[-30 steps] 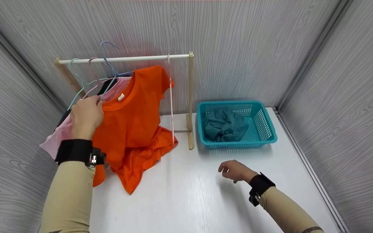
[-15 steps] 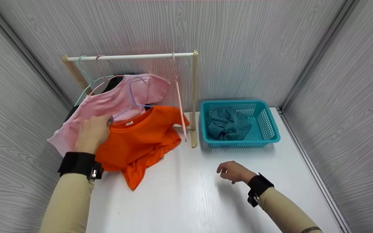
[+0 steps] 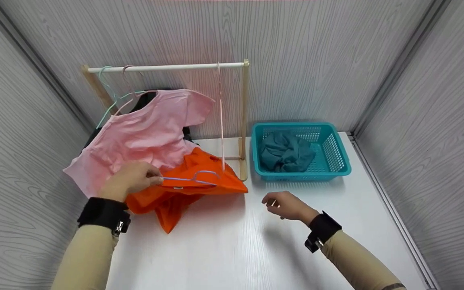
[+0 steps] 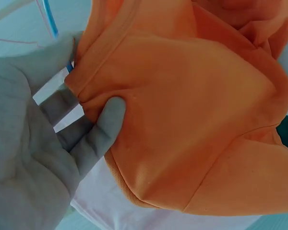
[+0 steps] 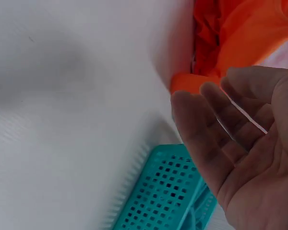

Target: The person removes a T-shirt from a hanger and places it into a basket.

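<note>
My left hand (image 3: 133, 179) pinches one shoulder of an orange T-shirt (image 3: 147, 201) together with the blue clothes hanger (image 3: 175, 178) inside it. The hanger's hook points right, off the rail, and the shirt's lower part lies on the table. In the left wrist view, thumb and fingers grip the orange cloth (image 4: 182, 105) at the neckline, with a bit of blue hanger (image 4: 50, 19) behind. Loosely bent, my right hand (image 3: 286, 205) hovers above the table in front of the basket and holds nothing.
A rack's white rail (image 3: 167, 67) carries a pink T-shirt (image 3: 151, 129) on a pink hanger, a green hanger (image 3: 109, 86) with dark cloth, and a bare pink hanger (image 3: 221, 117). A teal basket (image 3: 302, 176) at right contains crumpled dark teal cloth (image 3: 286, 153). Walls enclose the table.
My left hand has brought the blue hanger and orange T-shirt off the rail, down and toward me, tipping the hook over to the right. The pink T-shirt is now uncovered. My right hand barely moved.
</note>
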Demonstrator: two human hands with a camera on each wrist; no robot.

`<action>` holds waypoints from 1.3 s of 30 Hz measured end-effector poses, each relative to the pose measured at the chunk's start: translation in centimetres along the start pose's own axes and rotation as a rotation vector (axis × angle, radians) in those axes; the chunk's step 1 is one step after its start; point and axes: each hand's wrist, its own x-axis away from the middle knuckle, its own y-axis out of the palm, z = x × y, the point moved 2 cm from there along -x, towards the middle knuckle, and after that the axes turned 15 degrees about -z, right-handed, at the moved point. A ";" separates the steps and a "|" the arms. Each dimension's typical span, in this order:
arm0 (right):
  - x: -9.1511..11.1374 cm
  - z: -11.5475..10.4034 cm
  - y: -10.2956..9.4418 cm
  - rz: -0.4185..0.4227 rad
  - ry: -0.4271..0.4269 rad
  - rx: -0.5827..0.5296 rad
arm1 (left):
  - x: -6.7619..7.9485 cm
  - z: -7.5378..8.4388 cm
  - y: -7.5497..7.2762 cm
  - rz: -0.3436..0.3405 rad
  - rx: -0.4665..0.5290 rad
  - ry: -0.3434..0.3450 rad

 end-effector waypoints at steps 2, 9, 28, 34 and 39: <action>0.3 -1.0 -0.4 0.058 -0.053 0.046 | -0.2 0.6 0.0 -0.010 0.003 0.027; 1.9 -4.9 -2.2 0.309 -0.133 0.157 | -1.0 4.0 -0.1 -0.030 0.073 0.116; 8.4 -6.6 -6.2 0.581 -0.201 0.183 | -4.8 13.7 1.0 -0.020 0.072 0.354; 7.6 -5.5 -5.4 0.602 -0.163 0.156 | -6.0 16.2 2.5 -0.028 -0.033 0.348; 6.9 -5.4 -4.8 0.583 -0.168 0.128 | -6.5 18.3 3.4 -0.018 -0.004 0.369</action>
